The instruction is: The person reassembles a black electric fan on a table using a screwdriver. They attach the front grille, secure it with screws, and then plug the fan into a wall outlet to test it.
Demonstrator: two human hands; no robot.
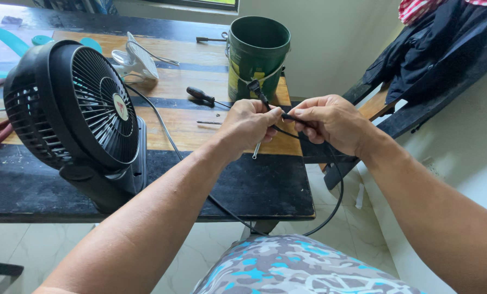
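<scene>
A: Nearest the lens, patterned grey-and-blue cloth over a knee (303,269), with a loop of black cable (335,196) hanging down just past it.

B: Left of the fingers?

A: Black table fan (74,117), well to the left of the fingers, grille turned toward the middle of the table (254,185). Small round red-and-pale badge at the grille's centre, too small to make out.

B: And the hands?

A: Left hand (249,126) closed, fingertips pinched on the cable; right hand (330,122) likewise, thumb and forefinger clamped on the same cable. Held up off the table, probably to keep the short stretch between them taut. Thin pale sliver (256,151) dangling just below the left fingers; hard to say what.

B: Beyond them?

A: Black-handled screwdriver (201,95) just behind the left fingers. Green bucket (257,54) behind both, yellow-and-pale label patch low on its side. Dark clothes (434,49) heaped well off to the right.
</scene>
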